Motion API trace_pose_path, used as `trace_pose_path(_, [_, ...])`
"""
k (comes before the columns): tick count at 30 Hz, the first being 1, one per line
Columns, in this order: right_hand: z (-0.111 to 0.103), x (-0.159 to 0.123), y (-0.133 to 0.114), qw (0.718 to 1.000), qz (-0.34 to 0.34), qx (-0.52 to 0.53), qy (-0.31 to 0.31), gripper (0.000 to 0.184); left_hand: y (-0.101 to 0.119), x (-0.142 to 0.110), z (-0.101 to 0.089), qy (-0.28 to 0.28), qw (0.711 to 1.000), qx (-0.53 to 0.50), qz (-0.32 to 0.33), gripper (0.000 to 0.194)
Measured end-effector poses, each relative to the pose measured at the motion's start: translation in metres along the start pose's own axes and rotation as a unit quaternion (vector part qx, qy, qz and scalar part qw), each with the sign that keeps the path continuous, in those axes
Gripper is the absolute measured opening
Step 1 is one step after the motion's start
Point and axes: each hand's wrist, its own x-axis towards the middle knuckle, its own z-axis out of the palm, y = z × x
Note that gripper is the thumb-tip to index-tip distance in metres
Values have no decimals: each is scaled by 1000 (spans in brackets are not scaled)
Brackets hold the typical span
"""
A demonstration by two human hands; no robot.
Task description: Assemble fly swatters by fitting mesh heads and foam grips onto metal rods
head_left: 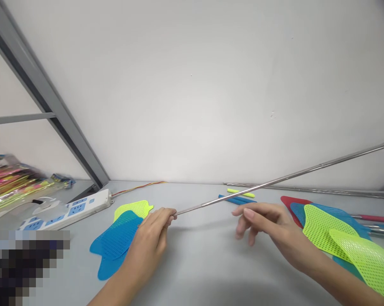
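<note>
My left hand (pixel 153 233) pinches one end of a long thin metal rod (pixel 275 182), which slants up and to the right above the grey table (pixel 198 263). Just right of the rod's lower part, my right hand (pixel 265 225) hovers with its fingers loosely spread and nothing in them; it is not touching the rod. Under and left of my left hand lie a blue fly-swatter head (pixel 115 244) and a yellow-green one (pixel 133 209).
A pile of fly-swatter heads (pixel 338 229), red, blue and yellow-green, lies at the right, with more metal rods (pixel 306 190) along the wall. Blue and yellow handle sleeves (pixel 239 196) lie mid-table. A white power strip (pixel 74 209) and bagged colourful items (pixel 10 180) are at the left.
</note>
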Motion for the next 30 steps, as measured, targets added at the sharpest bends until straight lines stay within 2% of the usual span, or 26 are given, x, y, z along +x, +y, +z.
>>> trace_pose_path(3, [-1,4,2,992,95,72,-41,24,5,-1,0,-5,999,-10,38,17])
trace_pose_path(6, [-2,5,5,987,89,106,-81,27,11,-4,1,-22,996,-8,84,19])
trace_pose_path(9, [0,2,8,988,66,84,-109,23,15,-5,2,-43,993,1,108,19])
trace_pose_path(12, [4,-2,13,990,69,72,-96,32,16,-7,2,-81,990,-4,118,18])
trace_pose_path(15, [11,-5,23,986,110,95,-80,36,18,-10,3,-119,984,-3,130,16])
trace_pose_path(18, [19,-8,34,977,159,105,-101,42,21,-14,5,-138,979,18,148,16])
trace_pose_path(22, [30,-17,44,968,215,34,-121,60,28,-18,11,-160,970,38,181,21])
trace_pose_path(26, [36,-28,51,953,296,-10,-67,55,33,-23,18,-182,960,33,209,21])
trace_pose_path(30, [41,-36,61,944,316,68,-67,57,35,-30,23,-188,957,21,218,17])
